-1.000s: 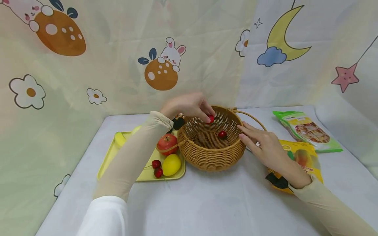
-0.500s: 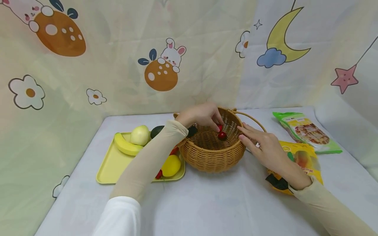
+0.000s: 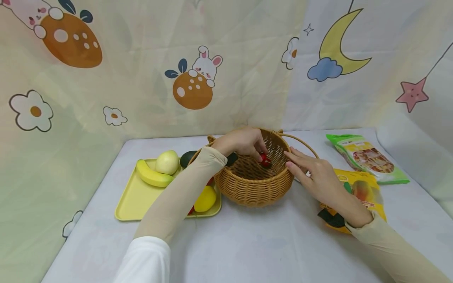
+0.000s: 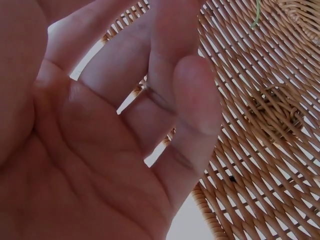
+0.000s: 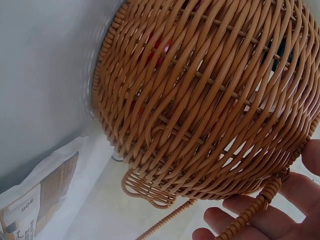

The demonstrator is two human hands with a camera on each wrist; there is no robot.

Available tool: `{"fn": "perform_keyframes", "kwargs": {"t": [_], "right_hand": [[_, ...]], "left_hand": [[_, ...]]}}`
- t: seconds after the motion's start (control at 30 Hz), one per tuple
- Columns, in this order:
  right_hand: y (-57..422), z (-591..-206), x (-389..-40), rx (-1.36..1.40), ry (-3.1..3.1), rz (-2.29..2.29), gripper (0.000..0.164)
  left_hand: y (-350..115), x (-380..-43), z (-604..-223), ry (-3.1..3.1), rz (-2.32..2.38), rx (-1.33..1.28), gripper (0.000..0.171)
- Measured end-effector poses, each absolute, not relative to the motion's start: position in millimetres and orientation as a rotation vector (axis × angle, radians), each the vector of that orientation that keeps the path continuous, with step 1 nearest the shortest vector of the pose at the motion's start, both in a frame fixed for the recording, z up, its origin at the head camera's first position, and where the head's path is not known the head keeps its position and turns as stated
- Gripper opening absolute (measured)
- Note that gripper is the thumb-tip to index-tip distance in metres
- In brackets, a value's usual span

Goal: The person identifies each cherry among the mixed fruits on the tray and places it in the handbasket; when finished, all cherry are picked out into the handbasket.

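My left hand [image 3: 244, 141] reaches down into the round wicker basket [image 3: 253, 192] and pinches a red cherry [image 3: 263, 158] at its fingertips. Another cherry [image 3: 267, 162] lies beside it on the basket floor. In the left wrist view the bent fingers [image 4: 197, 95] hide the held cherry, while a green stem [image 4: 256, 15] shows against the weave. My right hand [image 3: 315, 177] rests against the basket's right rim with fairly straight fingers. In the right wrist view those fingers lie behind the basket handle [image 5: 250, 215], and red shows through the wicker.
Left of the basket, a yellow tray [image 3: 132, 206] bears a banana [image 3: 152, 177], a pale round fruit [image 3: 168, 162], a dark avocado [image 3: 186, 158] and a lemon [image 3: 205, 199]. A yellow packet [image 3: 366, 192] and a green packet [image 3: 371, 157] lie on the right.
My left hand has moved right and lower into the basket, bringing its cherry down to the one lying there. The right hand has stayed at the rim.
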State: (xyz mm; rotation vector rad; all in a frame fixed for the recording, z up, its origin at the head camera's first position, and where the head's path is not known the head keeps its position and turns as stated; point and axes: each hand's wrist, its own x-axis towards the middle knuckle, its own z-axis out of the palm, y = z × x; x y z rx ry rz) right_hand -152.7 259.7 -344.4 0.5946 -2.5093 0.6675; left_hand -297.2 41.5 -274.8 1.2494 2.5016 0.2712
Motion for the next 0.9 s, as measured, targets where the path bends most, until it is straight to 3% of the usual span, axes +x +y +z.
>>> {"fn": "perform_keyframes", "kwargs": {"t": [0.9], "right_hand": [[260.1,-343.3,-152.7,0.588,-2.522,0.668,0.042]], "left_hand": [[41.9,-297.4,-274.8,2.485,0.321,1.208,0.035]]}}
